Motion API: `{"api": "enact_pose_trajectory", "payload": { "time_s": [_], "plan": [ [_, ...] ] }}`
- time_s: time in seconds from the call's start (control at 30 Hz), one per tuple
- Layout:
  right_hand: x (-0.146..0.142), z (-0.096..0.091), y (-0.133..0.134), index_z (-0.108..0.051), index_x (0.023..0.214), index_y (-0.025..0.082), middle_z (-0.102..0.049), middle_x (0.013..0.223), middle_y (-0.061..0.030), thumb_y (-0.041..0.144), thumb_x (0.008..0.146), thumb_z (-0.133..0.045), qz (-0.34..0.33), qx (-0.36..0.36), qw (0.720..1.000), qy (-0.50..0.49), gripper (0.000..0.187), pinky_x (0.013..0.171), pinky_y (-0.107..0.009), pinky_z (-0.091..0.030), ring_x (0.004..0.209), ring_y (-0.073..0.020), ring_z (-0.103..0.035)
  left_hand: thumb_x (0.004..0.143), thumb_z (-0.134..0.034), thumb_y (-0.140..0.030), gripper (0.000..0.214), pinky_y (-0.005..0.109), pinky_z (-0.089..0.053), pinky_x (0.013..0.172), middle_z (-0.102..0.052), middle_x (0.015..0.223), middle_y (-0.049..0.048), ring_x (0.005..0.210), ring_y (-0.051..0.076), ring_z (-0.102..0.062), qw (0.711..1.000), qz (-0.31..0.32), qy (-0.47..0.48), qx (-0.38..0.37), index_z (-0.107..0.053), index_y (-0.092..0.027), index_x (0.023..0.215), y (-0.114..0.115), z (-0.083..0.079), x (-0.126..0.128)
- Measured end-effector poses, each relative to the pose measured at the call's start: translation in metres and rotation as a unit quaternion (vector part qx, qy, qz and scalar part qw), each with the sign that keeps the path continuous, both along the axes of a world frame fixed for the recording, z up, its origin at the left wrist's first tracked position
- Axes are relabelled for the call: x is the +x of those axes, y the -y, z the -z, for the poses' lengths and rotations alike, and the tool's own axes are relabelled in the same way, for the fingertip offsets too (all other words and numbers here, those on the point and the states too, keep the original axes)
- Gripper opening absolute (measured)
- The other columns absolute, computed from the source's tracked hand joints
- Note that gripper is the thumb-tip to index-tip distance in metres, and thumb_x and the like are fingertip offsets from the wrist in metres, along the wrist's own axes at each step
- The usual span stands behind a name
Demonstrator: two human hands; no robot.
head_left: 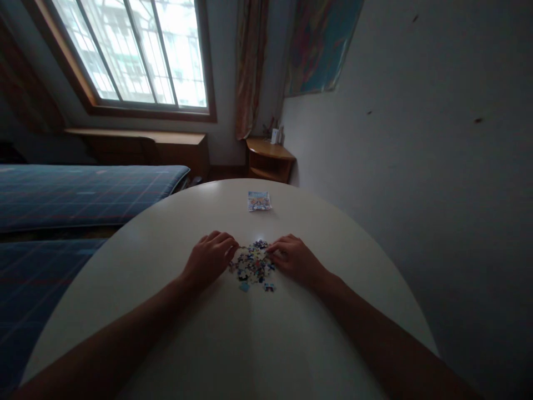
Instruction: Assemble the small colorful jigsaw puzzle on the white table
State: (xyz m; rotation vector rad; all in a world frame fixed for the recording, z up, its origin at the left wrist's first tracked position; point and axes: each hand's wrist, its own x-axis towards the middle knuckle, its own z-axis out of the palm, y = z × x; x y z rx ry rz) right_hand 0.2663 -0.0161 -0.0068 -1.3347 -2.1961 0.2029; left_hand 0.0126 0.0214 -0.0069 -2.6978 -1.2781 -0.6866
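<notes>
A heap of small jigsaw puzzle pieces (253, 265), many blue and white, lies between my hands on a round white table (200, 344). My left hand (211, 254) is at the heap's left edge, fingers curled in toward the thumb; what they hold, if anything, is too small to see. From the other side, my right hand (296, 259) reaches the heap with thumb and forefinger drawn together over pieces at its upper right. Closer to me, a light blue piece (244, 286) and some darker joined-looking pieces (269, 288) lie apart from the heap.
A small printed picture packet (259, 201) lies toward the table's far side. Left of the table is a bed with a blue plaid mattress (83, 191). A white wall (400, 166) runs along the right; a wooden corner shelf (270, 149) stands behind.
</notes>
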Motion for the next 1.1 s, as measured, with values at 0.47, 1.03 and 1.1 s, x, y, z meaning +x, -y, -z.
{"api": "enact_pose_trajectory", "payload": {
  "time_s": [0.47, 1.03, 1.1],
  "plan": [
    [0.008, -0.003, -0.007, -0.075, 0.098, 0.021, -0.076, 0.090, -0.0039, 0.014, 0.085, -0.068, 0.046, 0.023, 0.999, -0.004, 0.017, 0.082, -0.035, -0.045, 0.084, -0.0193, -0.068, 0.095, -0.059, -0.025, 0.014, 0.037, -0.050, 0.082, -0.073, 0.102, 0.0036, 0.094, 0.023, -0.063, 1.000, 0.025, 0.010, -0.007, -0.072, -0.023, 0.097, -0.004, 0.004, -0.001],
    [0.015, -0.001, -0.008, -0.074, 0.097, 0.023, -0.075, 0.085, -0.0029, 0.025, 0.092, -0.064, -0.069, 0.070, 0.991, 0.094, 0.012, 0.081, -0.032, -0.040, 0.080, -0.0165, -0.067, 0.093, -0.060, -0.025, 0.015, 0.040, -0.048, 0.094, -0.072, 0.108, 0.0031, 0.103, 0.022, -0.060, 0.985, 0.114, 0.080, -0.101, -0.072, -0.025, 0.103, 0.002, 0.014, 0.004],
    [0.015, -0.001, -0.007, -0.073, 0.104, 0.023, -0.075, 0.090, -0.0046, 0.025, 0.091, -0.065, -0.057, 0.058, 0.992, 0.093, 0.016, 0.083, -0.032, -0.041, 0.085, -0.0179, -0.066, 0.092, -0.061, -0.025, 0.014, 0.040, -0.048, 0.094, -0.072, 0.108, 0.0033, 0.103, 0.022, -0.060, 0.984, 0.110, 0.085, -0.111, -0.071, -0.024, 0.103, 0.002, 0.013, 0.005]
  ]
}}
